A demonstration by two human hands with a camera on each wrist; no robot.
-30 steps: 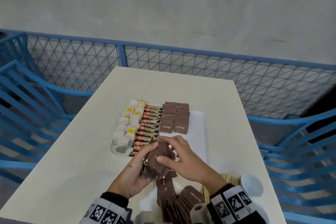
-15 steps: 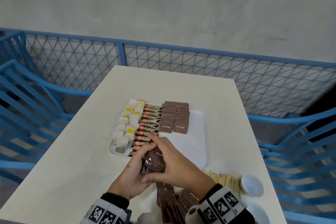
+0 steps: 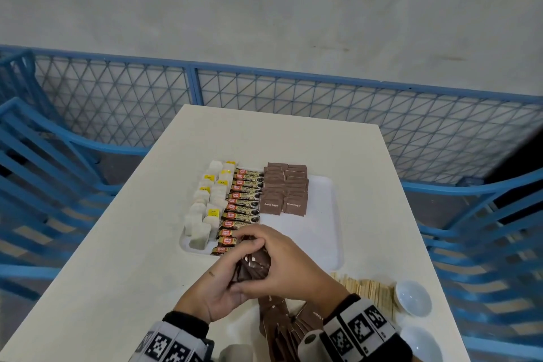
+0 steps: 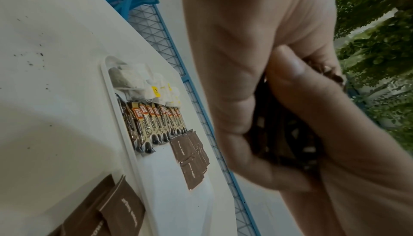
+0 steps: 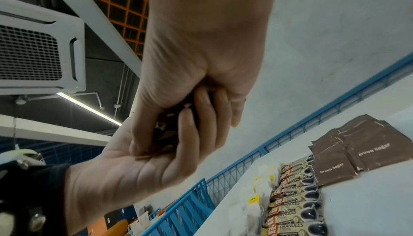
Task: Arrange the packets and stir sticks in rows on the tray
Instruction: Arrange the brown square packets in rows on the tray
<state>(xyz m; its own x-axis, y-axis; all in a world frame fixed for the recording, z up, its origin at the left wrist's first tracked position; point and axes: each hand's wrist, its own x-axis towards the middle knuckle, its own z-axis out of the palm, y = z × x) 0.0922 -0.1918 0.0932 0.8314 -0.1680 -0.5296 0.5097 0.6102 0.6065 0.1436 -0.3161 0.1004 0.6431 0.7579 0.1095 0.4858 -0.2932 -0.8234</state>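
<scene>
A white tray [image 3: 323,232] holds rows of tea bags [image 3: 205,209], coffee stick packets [image 3: 244,206] and brown sugar packets [image 3: 285,191]. Both hands meet over the tray's near edge. My left hand [image 3: 223,279] cups a bundle of brown sugar packets [image 3: 254,266] from below, and my right hand [image 3: 282,264] wraps over the same bundle from above. In the wrist views the bundle [image 4: 279,142] shows only as dark edges between the fingers [image 5: 190,134]. More loose brown packets [image 3: 282,323] lie on the table below the hands. Wooden stir sticks [image 3: 367,291] lie to the right.
Two small white bowls [image 3: 412,298] sit at the table's near right corner. The right half of the tray is bare. Blue mesh fencing [image 3: 293,106] and blue chairs [image 3: 44,173] surround the white table [image 3: 117,273].
The fanned-out packets in my hands have been squeezed together into a tight bundle. My right hand has closed over them and both hands have drawn together.
</scene>
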